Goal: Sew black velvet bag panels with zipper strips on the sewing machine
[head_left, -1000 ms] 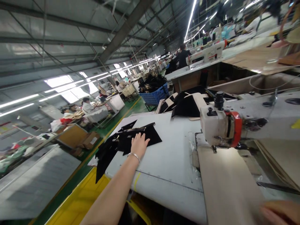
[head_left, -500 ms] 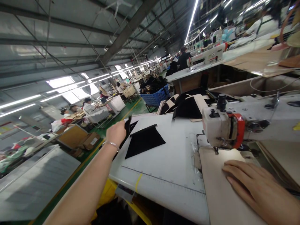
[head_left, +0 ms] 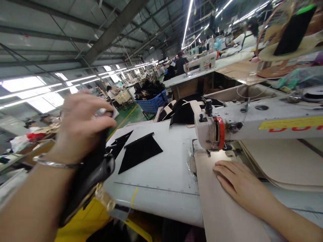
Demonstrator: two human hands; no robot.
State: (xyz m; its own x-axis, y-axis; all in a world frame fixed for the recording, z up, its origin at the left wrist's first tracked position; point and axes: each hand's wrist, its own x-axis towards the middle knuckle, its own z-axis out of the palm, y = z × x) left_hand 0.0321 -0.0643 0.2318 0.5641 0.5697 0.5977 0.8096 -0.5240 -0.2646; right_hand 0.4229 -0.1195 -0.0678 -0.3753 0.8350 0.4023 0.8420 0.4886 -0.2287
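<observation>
The left hand (head_left: 80,124), blurred, is raised off the left edge of the white, smooth-topped sewing bench (head_left: 174,168), its fingers curled with the thumb around a black fabric piece with gold-coloured metal hardware (head_left: 83,181). The piece hangs from the grip beside the wrist, in front of the bench's near left corner; hand and piece together block the view of that corner and of part of the yellow bin (head_left: 80,222) below it.

The right hand (head_left: 234,181) lies flat, fingers extended and close together, on a long beige sheet-like panel (head_left: 219,205). This panel runs past the bench's near edge, its far end beneath the head of the white sewing machine with a red band (head_left: 208,129); whether the presser foot touches it cannot be told. Right of the head, beneath the machine's arm, lies a stack of beige panels with rounded corners (head_left: 285,161).

A black four-sided fabric piece with a dark strip along its top (head_left: 142,153) lies flat towards the bench's left edge, and more black pieces (head_left: 118,144) lie just beside it, partly hidden by the hand. Past the far edge are black and beige cut pieces (head_left: 183,114) and, farther off, a blue plastic basket heaped with black items (head_left: 152,104).
</observation>
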